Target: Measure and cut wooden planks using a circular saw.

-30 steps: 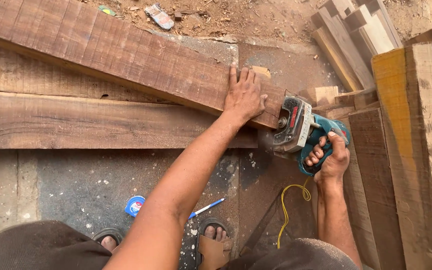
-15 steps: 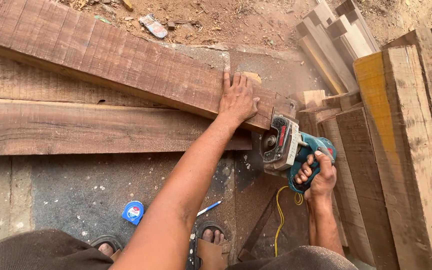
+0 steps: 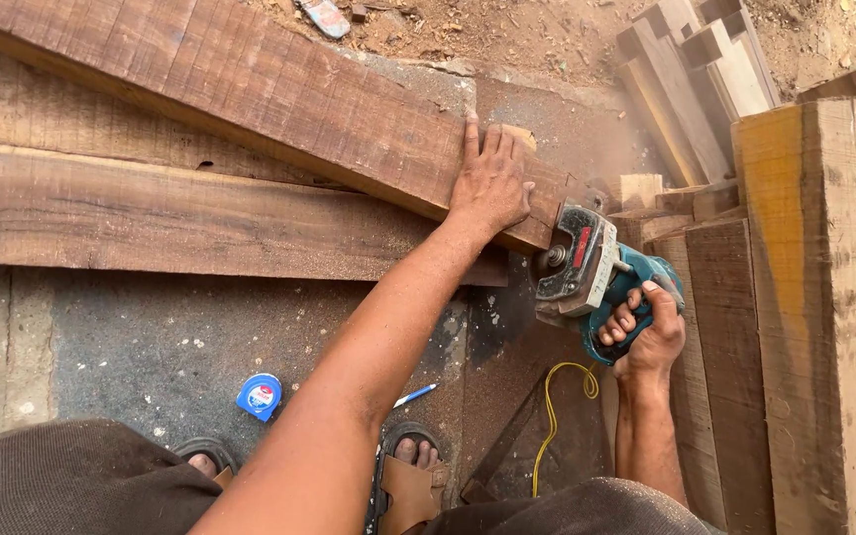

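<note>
My left hand (image 3: pixel 492 178) lies flat, fingers spread, pressing on the right end of a long reddish-brown plank (image 3: pixel 250 94) that runs diagonally from the upper left. My right hand (image 3: pixel 646 332) grips the handle of a teal circular saw (image 3: pixel 587 272), whose grey guard sits at the plank's near right end. A little sawdust hangs in the air by the saw. A yellow cord (image 3: pixel 557 416) drops from the saw toward my legs. Beneath the diagonal plank lies a second, wider plank (image 3: pixel 151 213), running left to right.
Thick timber beams (image 3: pixel 814 297) stand stacked on the right, with lighter offcuts (image 3: pixel 695 69) behind them. A blue tape measure (image 3: pixel 260 394) and a blue pen (image 3: pixel 413 395) lie on the dusty concrete near my sandalled feet (image 3: pixel 408 476). Dirt ground lies beyond the planks.
The saw and my right hand have shifted slightly left and closer to the plank's end. My left hand stays pressed on the plank. The view has moved a little.
</note>
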